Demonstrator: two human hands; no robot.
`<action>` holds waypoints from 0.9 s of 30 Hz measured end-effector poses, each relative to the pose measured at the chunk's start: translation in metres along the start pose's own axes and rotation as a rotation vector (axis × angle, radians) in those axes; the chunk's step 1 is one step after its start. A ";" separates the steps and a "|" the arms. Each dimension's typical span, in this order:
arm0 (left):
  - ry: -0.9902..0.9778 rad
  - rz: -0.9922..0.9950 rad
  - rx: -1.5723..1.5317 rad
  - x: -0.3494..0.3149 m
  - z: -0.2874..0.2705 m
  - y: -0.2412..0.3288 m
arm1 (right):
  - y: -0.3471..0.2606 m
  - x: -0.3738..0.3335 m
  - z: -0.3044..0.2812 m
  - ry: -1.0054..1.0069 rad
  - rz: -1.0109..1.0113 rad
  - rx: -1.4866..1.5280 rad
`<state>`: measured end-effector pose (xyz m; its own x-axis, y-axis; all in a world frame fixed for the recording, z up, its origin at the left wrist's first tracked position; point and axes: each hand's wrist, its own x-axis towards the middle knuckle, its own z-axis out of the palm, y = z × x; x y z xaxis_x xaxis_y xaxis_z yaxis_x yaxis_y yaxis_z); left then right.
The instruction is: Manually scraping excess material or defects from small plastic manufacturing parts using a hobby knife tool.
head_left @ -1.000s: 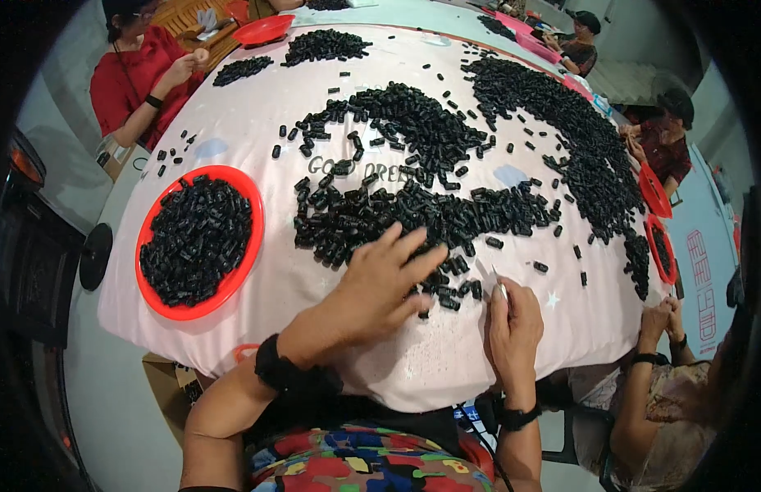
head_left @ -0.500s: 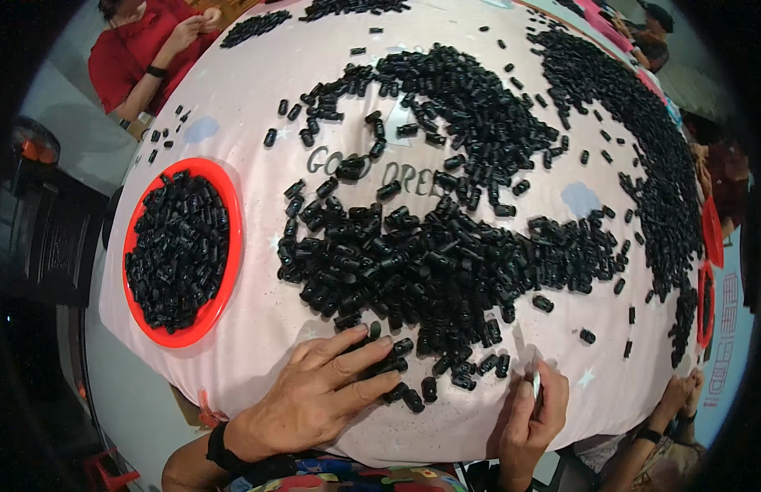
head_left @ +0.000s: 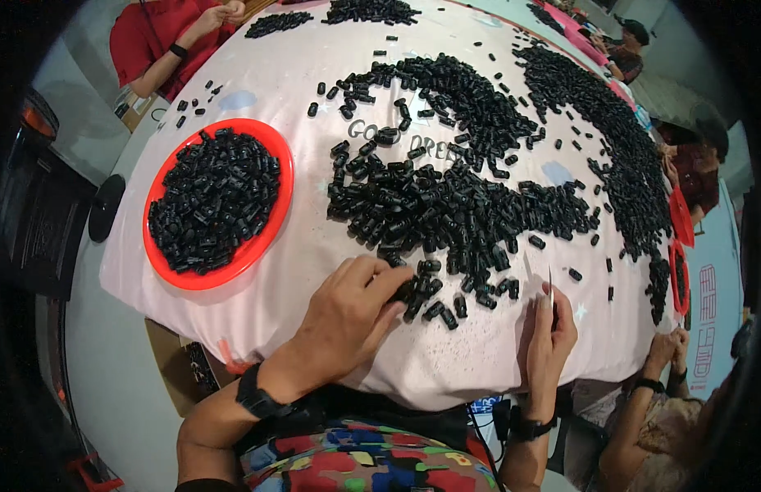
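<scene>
Left hand [head_left: 341, 310], right of red basin [head_left: 208, 281]: half-curled at black pieces [head_left: 421, 297], hold unclear | right hand [head_left: 549, 332], farther right: pinching thin tool [head_left: 551, 289] — best angled clear of left

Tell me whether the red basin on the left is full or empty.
The basin looks full: black pieces hide its floor, leaving red rim showing.

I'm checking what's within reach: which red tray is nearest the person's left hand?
The big round tray at left, heaped with black pieces; the other red trays look smaller, at the picture's far right.
</scene>
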<state>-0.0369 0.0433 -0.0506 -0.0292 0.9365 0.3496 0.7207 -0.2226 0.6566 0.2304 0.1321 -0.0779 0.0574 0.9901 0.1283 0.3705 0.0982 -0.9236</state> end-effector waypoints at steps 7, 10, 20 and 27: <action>0.052 0.001 -0.010 -0.007 0.008 -0.010 | 0.006 0.003 -0.003 -0.067 -0.106 0.062; 0.065 0.028 -0.034 -0.008 0.012 -0.024 | -0.030 -0.006 -0.007 -0.131 -0.174 -0.174; 0.095 -0.015 -0.157 -0.004 0.011 -0.027 | -0.094 -0.027 0.027 -0.250 -0.287 0.297; -0.019 -0.237 -0.915 -0.008 -0.004 -0.003 | -0.085 -0.047 0.022 -0.513 -0.274 0.267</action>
<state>-0.0412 0.0354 -0.0527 -0.0877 0.9871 0.1342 -0.1260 -0.1446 0.9814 0.1754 0.0793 -0.0136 -0.4823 0.8412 0.2445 0.0608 0.3106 -0.9486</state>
